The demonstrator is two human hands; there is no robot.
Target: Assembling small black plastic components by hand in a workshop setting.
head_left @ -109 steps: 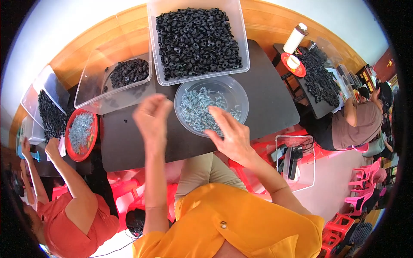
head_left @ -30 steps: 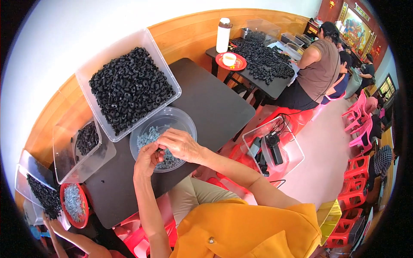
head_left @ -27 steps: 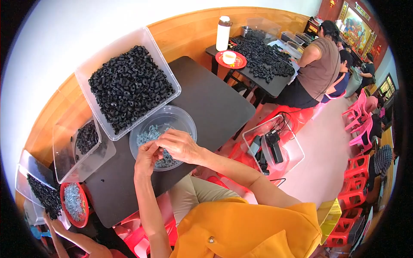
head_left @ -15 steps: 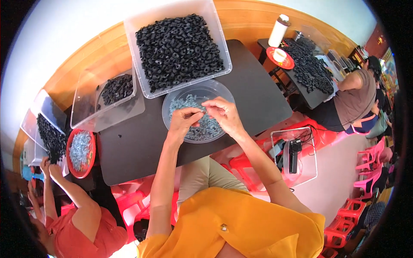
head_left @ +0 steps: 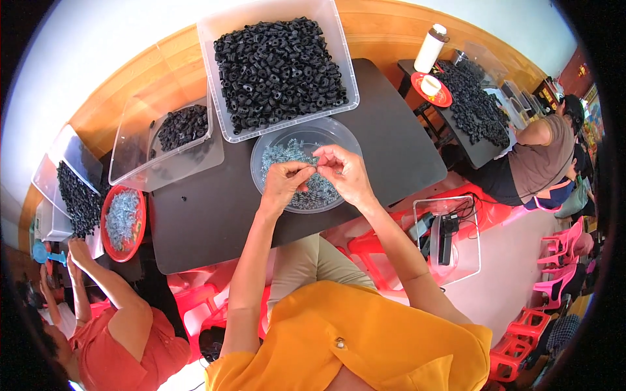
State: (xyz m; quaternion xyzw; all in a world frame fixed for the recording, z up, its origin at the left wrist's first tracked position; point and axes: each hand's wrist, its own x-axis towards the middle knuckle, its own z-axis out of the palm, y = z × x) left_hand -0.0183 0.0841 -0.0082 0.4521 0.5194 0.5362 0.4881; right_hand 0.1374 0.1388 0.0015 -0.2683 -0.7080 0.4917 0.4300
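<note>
My left hand point(head_left: 287, 187) and my right hand point(head_left: 342, 174) meet over a round clear plastic tub point(head_left: 349, 132), fingertips pinched together. Whatever lies between them is too small and too covered to name. Many small clear bluish pieces point(head_left: 287, 152) fill the tub below my hands. Just behind it stands a big translucent bin point(head_left: 353, 91) heaped with small black ring-like plastic parts point(head_left: 280, 72). Both forearms reach in from the lower edge, above the dark table point(head_left: 215, 228).
A second clear bin point(head_left: 140, 171) with fewer black parts stands to the left. Beyond it a red tray point(head_left: 138, 241) of clear pieces sits near a person in red point(head_left: 130, 339). At right, another person point(head_left: 541, 156) works by a table with a black heap point(head_left: 473, 107) and a white bottle point(head_left: 430, 49).
My fingertips have drawn closer together over the tub, the right hand's fingers curling in more. The whole view has shifted slightly. The hand of the person at left has moved a little.
</note>
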